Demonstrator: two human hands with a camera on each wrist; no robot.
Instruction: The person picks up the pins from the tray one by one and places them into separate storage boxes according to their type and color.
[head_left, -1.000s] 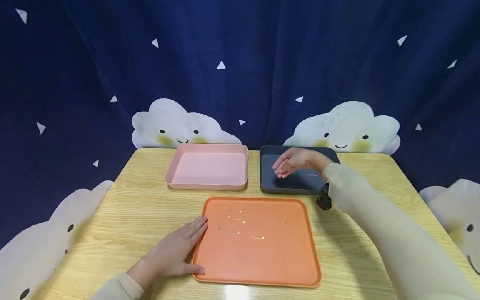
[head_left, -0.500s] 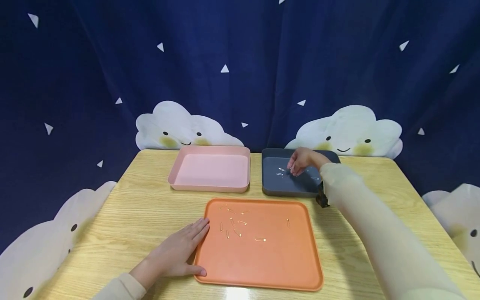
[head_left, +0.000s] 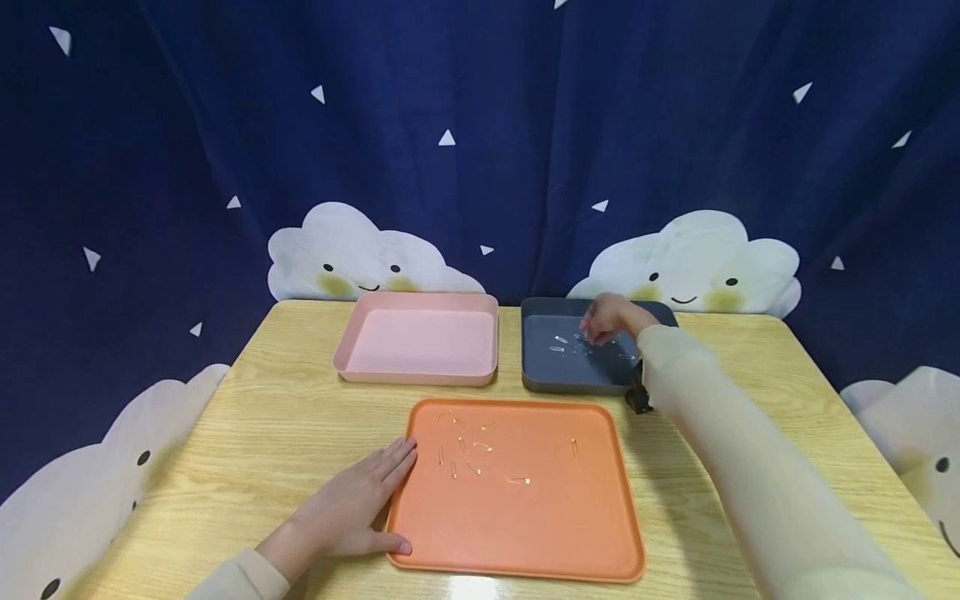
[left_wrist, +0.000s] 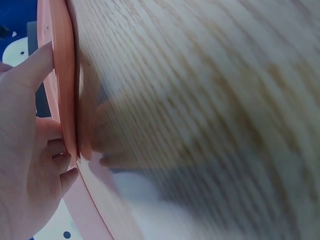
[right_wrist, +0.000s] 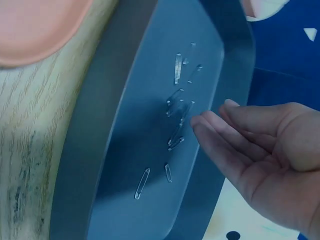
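My left hand point(head_left: 360, 504) rests along the left edge of an orange tray point(head_left: 525, 529), fingers nearly straight over the rim and thumb at the near corner. Several gold safety pins point(head_left: 519, 481) lie on that tray, mostly toward its upper left. At the back right, my right hand point(head_left: 609, 318) hovers over a dark grey tray point(head_left: 540, 321). The right wrist view shows its fingers point(right_wrist: 220, 145) loosely extended, with nothing visible between them and the thumb. Below the fingertips, several silver safety pins point(right_wrist: 177, 68) are scattered across the grey tray's floor.
A pink tray point(head_left: 420, 346) stands at the back left, beside the grey one. All three trays are on a light wood table point(head_left: 277, 400). Behind the table hangs a dark blue curtain point(head_left: 480, 100) with clouds and white triangles.
My right hand has shifted a little to the right over the grey tray, uncovering silver safety pins there. My left hand stays on the orange tray's edge.
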